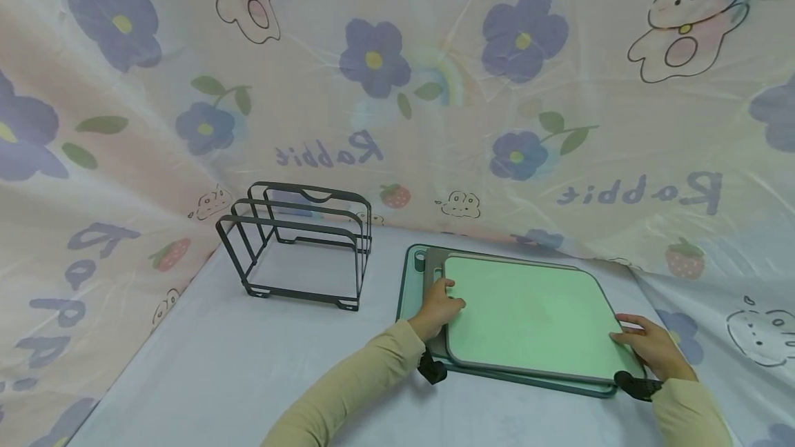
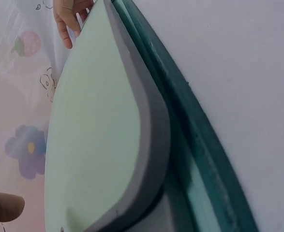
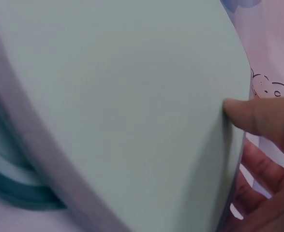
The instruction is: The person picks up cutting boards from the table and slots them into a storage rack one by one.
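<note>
In the head view, we see a light green board (image 1: 528,316) on top of a stack, with a grey board (image 1: 433,261) and a teal board (image 1: 410,292) showing below its left side. It sits shifted to the right of the teal board, which probably leaves its right end easier for fingers to reach. The left hand (image 1: 436,310) and the right hand (image 1: 652,347) are at opposite short ends, a spacing that we judge well suited to balancing a wide, flat thing. The left thumb and a finger, partly bent, lie over the edge; we cannot tell whether they pinch it. Left of the stack, apart from it, a black rack (image 1: 304,294) stands upright on a white table (image 1: 186,371), its frames open at the top.

In the left wrist view, we look along the near edge of the boards toward the right hand at the far end. One left fingertip shows at the lower left; its hold is hidden.

In the right wrist view, the thumb rests on the green face and the bent fingers lie behind the rim, gripping it, so the face remains largely uncovered.
</note>
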Demonstrator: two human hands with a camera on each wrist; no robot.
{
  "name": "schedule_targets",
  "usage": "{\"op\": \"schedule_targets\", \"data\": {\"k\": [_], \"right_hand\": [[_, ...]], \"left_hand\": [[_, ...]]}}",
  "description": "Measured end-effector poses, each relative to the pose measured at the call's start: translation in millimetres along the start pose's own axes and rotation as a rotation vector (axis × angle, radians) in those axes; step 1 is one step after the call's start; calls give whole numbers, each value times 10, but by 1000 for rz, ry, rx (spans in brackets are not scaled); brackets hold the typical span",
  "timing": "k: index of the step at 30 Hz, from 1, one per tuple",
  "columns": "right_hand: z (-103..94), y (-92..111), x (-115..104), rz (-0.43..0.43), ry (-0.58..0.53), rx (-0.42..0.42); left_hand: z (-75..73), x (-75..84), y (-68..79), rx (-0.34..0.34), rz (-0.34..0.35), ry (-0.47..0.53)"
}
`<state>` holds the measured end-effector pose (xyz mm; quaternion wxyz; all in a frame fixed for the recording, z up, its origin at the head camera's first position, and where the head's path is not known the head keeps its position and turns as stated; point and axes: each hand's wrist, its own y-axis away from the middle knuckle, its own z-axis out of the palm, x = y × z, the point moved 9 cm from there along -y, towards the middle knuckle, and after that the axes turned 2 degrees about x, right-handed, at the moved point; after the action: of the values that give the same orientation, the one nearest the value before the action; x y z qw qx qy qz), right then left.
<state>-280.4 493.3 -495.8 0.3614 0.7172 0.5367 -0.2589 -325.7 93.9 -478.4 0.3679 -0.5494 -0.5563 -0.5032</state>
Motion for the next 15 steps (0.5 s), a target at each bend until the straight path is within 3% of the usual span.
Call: {"op": "schedule_targets", "data": {"k": [15], "right_hand": [[0, -2, 170, 144, -80, 87]], "left_hand": [[-26, 2, 26, 44, -3, 48]]}}
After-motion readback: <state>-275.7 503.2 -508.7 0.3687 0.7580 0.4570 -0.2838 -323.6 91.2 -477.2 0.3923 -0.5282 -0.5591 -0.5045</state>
